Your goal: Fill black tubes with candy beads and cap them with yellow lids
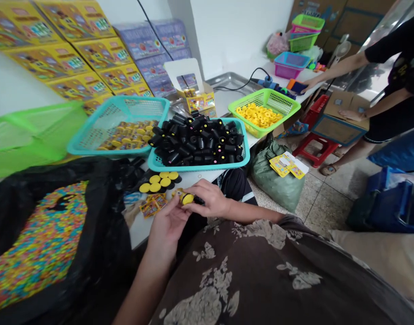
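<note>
Close to my body, my left hand and my right hand meet around a small black canister with a round yellow end. The fingers of both hands are pinched on it and cover much of its body. Just beyond, several yellow-topped black discs stand in a cluster on the white table. Beside my left fingertips lie printed yellow-orange labels or cards. Behind the discs, a turquoise basket is heaped with black cylindrical canisters.
On the left, a black bag holds colorful candy-like pieces. Another turquoise basket holds small patterned pieces; a green basket holds yellow rings. A co-worker stands at right beside a cardboard box on a red stool.
</note>
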Available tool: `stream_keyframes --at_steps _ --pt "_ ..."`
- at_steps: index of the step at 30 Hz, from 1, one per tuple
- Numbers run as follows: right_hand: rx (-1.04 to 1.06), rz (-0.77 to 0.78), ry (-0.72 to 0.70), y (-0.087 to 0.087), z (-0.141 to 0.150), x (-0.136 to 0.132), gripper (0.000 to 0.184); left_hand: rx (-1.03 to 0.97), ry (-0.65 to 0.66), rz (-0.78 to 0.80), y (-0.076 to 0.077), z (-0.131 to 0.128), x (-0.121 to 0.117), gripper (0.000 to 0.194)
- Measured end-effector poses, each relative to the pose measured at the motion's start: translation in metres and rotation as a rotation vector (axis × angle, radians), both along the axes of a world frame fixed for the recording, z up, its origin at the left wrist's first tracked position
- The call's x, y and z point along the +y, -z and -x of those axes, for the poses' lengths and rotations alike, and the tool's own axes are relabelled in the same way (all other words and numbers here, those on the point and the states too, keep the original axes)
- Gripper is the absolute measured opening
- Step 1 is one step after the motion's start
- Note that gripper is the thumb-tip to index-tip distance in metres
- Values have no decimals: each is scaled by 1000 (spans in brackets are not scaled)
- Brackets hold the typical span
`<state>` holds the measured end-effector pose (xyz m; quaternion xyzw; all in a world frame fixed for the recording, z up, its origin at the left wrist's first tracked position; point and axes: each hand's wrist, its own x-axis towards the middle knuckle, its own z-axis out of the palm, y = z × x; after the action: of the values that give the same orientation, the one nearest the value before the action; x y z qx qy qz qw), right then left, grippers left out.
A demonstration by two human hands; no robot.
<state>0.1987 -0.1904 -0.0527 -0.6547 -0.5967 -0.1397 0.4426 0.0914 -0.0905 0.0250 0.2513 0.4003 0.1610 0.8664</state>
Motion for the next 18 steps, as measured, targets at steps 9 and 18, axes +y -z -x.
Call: stream_keyframes --at_steps 9,18 --pt "-86 13 -47 4 2 -7 39 -51 7 9 5 -1 -7 22" --pt "272 -111 -22 -2 3 -12 34 -197 41 52 24 4 -4 7"
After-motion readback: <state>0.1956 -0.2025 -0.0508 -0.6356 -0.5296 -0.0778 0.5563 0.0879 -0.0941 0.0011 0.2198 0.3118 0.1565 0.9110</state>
